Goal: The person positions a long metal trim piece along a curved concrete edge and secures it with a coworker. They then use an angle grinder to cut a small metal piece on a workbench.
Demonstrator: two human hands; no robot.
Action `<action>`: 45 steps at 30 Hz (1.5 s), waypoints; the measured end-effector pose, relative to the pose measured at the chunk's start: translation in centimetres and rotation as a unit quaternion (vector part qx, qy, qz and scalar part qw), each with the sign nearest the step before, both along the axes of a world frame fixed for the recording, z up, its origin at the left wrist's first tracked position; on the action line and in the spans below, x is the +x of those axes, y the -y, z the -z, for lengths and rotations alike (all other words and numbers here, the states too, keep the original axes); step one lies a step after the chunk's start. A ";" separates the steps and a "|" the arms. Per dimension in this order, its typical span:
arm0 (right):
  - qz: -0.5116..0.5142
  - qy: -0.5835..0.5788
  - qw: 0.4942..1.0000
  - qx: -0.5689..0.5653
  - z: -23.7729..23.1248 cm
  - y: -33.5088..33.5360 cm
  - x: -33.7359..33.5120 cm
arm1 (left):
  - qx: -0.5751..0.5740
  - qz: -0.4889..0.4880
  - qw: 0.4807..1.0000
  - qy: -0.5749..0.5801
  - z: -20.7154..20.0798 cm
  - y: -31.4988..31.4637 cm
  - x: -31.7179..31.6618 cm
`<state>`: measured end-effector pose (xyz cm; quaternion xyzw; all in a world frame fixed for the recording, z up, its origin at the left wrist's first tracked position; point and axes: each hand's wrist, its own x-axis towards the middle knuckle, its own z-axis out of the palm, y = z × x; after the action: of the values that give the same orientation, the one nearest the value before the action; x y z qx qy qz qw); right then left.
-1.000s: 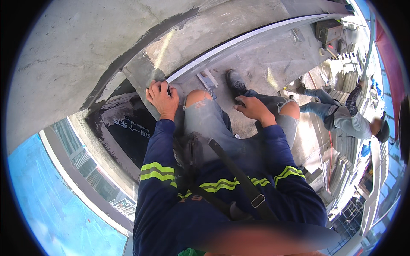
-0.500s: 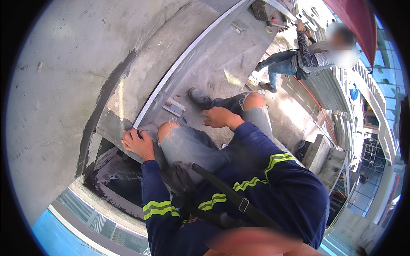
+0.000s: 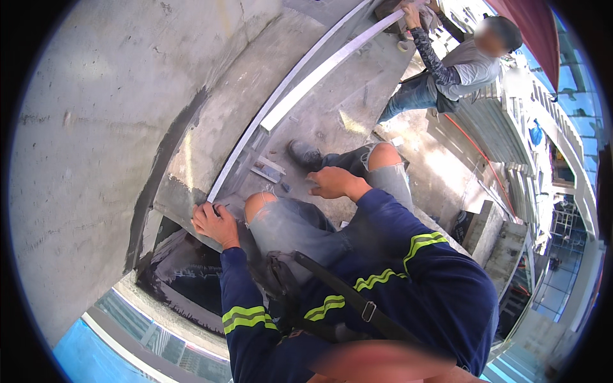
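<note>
A long pale metal strip (image 3: pixel 246 142) runs along the edge of the concrete ledge. My left hand (image 3: pixel 216 226) grips its near end, fingers curled over it; a small dark thing shows between thumb and fingers, too small to name. My right hand (image 3: pixel 340 184) hovers between my knees with fingers loosely bent, thumb and index apart, and nothing visible in it. A second long white bar (image 3: pixel 329 67) slants across the upper middle. Its far end is in the hands of a co-worker (image 3: pixel 469 70) at the upper right, and its near end lies close to the first strip.
A big concrete wall (image 3: pixel 115 108) rises on the left. Below my left hand gapes a dark opening (image 3: pixel 191 271) in the ledge. Short metal pieces (image 3: pixel 268 170) lie on the floor by my knee. Corrugated sheets (image 3: pixel 504 131) and concrete blocks (image 3: pixel 488 223) stand at right.
The co-worker has raised the second bar and swung its near end toward me, bending forward with it. My two hands keep nearly the same pose; the whole view has shifted slightly.
</note>
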<state>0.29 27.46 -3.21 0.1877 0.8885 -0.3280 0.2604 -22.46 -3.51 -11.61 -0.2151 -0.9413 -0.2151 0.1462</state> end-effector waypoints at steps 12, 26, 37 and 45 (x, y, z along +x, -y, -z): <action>-0.004 0.000 1.000 -0.002 -0.9 1.0 1.3 | 0.011 -0.008 1.000 -0.004 -0.3 -0.2 0.1; -0.012 -0.015 1.000 0.011 0.5 1.1 1.1 | 0.004 -0.011 1.000 -0.002 0.6 0.2 -0.2; -0.025 -0.016 0.999 0.032 1.7 1.3 2.4 | 0.011 -0.007 1.000 0.023 0.5 0.3 -0.3; -0.005 -0.024 0.999 0.042 0.8 2.0 2.7 | 0.041 -0.002 0.998 0.054 0.1 0.4 -0.3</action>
<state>3.00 25.45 -3.99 0.1857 0.9083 -0.2937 0.2327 -22.74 -3.86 -11.75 -0.1947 -0.9389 -0.2642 0.1040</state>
